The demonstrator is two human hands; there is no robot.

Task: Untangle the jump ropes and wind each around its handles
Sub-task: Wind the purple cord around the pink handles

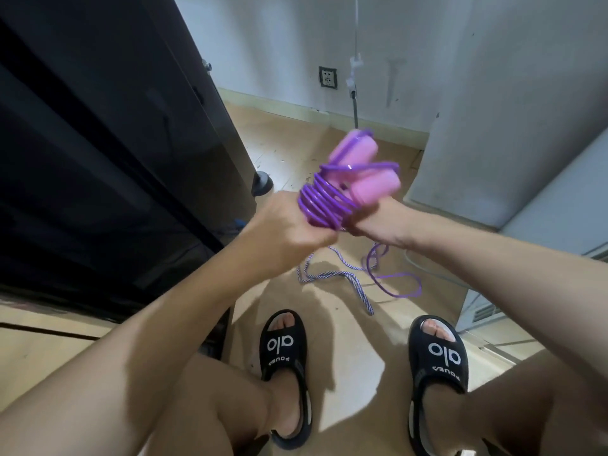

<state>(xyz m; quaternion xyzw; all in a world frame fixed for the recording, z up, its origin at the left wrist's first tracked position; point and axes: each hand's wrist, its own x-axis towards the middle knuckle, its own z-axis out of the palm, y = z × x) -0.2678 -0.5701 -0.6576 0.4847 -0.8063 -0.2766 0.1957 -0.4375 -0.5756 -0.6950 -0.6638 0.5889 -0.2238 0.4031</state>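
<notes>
Purple jump rope (324,202): most of its cord sits in tight coils around the two pink handles (362,169), held up in front of the seated person, above the floor. The handles lie side by side, tips pointing up and away; motion blur softens them. A free tail of the purple cord drops from the coils to the floor and ends in a loose loop (398,284) below the handles.

Right hand (378,222): grip closed around the lower ends of the handles, under the coils. Left hand (289,225): fingers curled at the near side of the coils, apparently pinching the cord as it feeds on; the exact contact is hidden by the hand itself.

Second rope, blue-and-white braided (345,278): lies slack on the floor below the handles, just beside the purple loop. Cannot tell whether the two cross. Its handles are not in view.

Judgement, step in hand: winding of the purple rope, well along; braided rope not yet wound.

To do it well:
- keep the handles parallel and clamped so the coils do not slip off the ends;
- lay each turn snug beside the last, with steady tension from the left hand;
- watch that the rising tail does not drag the braided rope up;
- save a short end to tuck under a coil.

Risk: slack turns spring loose on release.
</notes>
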